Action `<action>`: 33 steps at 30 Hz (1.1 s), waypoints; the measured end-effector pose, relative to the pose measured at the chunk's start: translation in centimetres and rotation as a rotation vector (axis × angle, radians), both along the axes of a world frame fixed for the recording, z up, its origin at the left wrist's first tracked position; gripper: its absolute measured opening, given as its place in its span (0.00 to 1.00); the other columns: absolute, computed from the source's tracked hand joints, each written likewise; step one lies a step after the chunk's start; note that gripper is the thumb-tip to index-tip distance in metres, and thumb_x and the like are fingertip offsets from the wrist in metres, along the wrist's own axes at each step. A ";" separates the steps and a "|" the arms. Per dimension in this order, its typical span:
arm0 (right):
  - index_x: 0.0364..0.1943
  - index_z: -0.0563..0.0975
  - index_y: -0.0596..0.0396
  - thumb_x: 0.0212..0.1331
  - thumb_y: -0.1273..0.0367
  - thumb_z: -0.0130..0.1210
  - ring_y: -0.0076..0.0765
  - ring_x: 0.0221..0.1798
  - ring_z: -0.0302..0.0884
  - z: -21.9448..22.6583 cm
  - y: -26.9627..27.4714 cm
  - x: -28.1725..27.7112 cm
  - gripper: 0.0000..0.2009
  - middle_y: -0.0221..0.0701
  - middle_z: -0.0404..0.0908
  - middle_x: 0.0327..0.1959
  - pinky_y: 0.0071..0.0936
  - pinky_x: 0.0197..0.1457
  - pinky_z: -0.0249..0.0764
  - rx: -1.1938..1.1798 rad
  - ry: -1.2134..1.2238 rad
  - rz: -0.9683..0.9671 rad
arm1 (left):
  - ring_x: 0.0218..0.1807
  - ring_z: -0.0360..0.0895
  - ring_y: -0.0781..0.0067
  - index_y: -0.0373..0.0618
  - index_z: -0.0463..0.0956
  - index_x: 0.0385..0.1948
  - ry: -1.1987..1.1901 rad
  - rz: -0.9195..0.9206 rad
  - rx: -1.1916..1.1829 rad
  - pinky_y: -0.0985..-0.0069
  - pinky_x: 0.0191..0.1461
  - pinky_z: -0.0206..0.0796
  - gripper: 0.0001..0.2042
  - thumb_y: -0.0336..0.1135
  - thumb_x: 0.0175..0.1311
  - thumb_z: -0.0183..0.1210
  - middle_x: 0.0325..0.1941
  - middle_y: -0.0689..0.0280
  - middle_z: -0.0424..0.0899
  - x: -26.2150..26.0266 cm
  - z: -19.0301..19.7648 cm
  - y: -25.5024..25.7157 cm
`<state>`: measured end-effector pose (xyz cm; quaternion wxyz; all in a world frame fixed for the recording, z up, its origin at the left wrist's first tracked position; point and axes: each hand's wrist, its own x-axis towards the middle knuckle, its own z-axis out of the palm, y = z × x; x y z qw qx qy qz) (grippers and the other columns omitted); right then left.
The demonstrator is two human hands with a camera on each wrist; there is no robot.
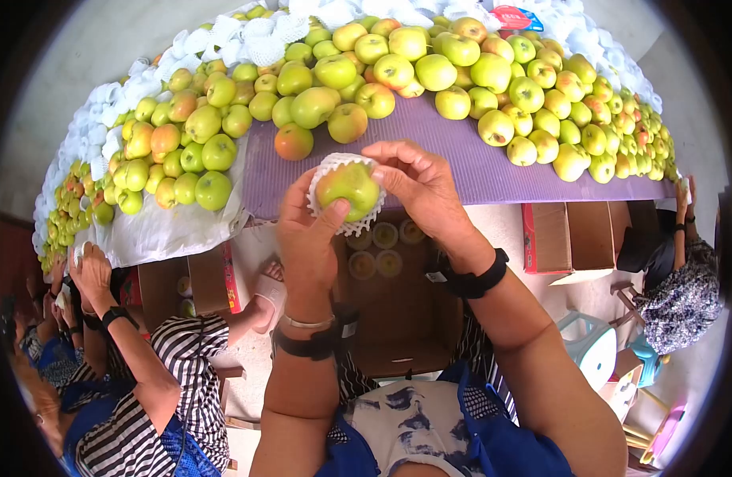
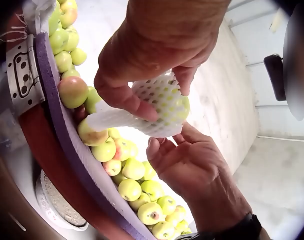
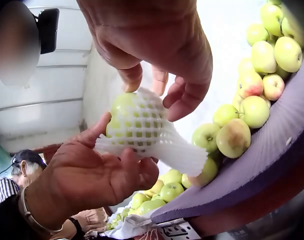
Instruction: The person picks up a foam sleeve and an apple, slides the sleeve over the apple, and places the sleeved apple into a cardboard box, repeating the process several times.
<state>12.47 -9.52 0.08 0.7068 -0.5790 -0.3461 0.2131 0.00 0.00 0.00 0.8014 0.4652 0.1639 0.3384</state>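
A green-yellow apple point(image 1: 348, 189) sits in a white foam net sleeve point(image 1: 358, 225), held up in front of the purple-covered table point(image 1: 461, 163). My left hand point(image 1: 306, 230) cups it from below and the left, with the thumb across the apple's front. My right hand point(image 1: 418, 187) curls its fingers over the sleeve's upper right edge. In the left wrist view the netted apple point(image 2: 164, 102) lies between the left hand point(image 2: 142, 65) above and the right hand point(image 2: 192, 170) below. In the right wrist view the right hand's fingers point(image 3: 184, 97) touch the netted apple point(image 3: 134, 122), which rests in the left palm point(image 3: 92, 175).
A big pile of loose apples point(image 1: 398, 71) covers the table, with white foam nets point(image 1: 247, 36) along its far edge. Below my hands stands an open cardboard box point(image 1: 390, 270) holding netted apples. A person in a striped top point(image 1: 143, 374) sits at the left, another person point(image 1: 680, 278) at the right.
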 end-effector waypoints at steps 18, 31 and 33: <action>0.34 0.76 0.57 0.49 0.81 0.51 0.39 0.32 0.74 1.3 -0.1 -1.3 0.08 0.36 0.74 0.30 0.26 0.34 0.70 0.106 -0.595 -0.004 | 0.51 0.73 0.67 0.36 0.61 0.56 -0.065 -0.059 -0.063 0.72 0.53 0.67 0.22 0.27 0.59 0.53 0.51 0.59 0.73 -0.2 -0.5 0.2; 0.31 0.76 0.61 0.47 0.70 0.64 0.19 0.29 0.67 1.1 -1.1 2.3 0.11 0.27 0.73 0.28 0.19 0.33 0.68 -0.039 -0.076 -0.277 | 0.53 0.73 0.61 0.37 0.61 0.55 -0.085 -0.190 -0.078 0.60 0.50 0.72 0.21 0.33 0.61 0.53 0.54 0.56 0.71 0.2 -0.7 -0.1; 0.29 0.76 0.60 0.48 0.69 0.63 0.18 0.28 0.66 0.9 -1.5 2.8 0.10 0.26 0.73 0.25 0.17 0.32 0.66 -0.169 -0.032 -0.158 | 0.53 0.73 0.61 0.37 0.61 0.55 -0.070 -0.203 -0.104 0.60 0.49 0.73 0.20 0.33 0.62 0.52 0.54 0.56 0.71 0.2 -0.5 -0.3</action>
